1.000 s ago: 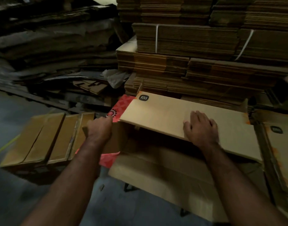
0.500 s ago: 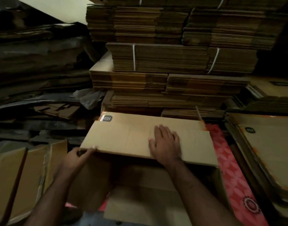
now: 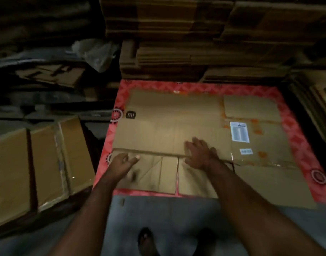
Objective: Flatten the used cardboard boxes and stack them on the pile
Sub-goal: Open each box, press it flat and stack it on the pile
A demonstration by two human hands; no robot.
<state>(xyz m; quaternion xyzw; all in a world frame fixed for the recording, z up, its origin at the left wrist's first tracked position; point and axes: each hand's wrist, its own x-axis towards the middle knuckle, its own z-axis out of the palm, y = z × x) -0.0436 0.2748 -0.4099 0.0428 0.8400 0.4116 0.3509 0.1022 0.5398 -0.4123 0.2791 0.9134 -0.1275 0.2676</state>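
Surroundings: bundled stacks of flat cardboard [image 3: 177,52] filled the top of the frame, dark and blurred; a crumpled plastic sheet [image 3: 95,52] sat at upper left beside them.
Left side: another brown carton [image 3: 38,169], with taped seams, lay at the left edge of the frame, apart from the red sheet.
Right side: more flat cartons [image 3: 317,108] ran along the right edge, partly cut off.
Floor: grey concrete floor [image 3: 167,215] along the bottom; a sandalled foot [image 3: 146,241] showed at bottom centre.
Pile base: red patterned sheet [image 3: 295,130] in the centre of the frame, its border showing around the brown cardboard.
Task item: flattened cardboard box [image 3: 167,130] lay flat on the red sheet, centre of frame, with a dark logo at its left end and a white label [image 3: 239,131] toward its right.
Obstructions: both forearms crossed the lower part of the box; nothing else covered it.
Left hand [image 3: 121,160]: at the box's lower left, near a flap crease, fingers loosely extended, gripping nothing; whether it touched the cardboard could not be told through the blur.
Right hand [image 3: 199,151]: palm down on the box near its centre, fingers spread and straight, pressing flat, holding nothing.
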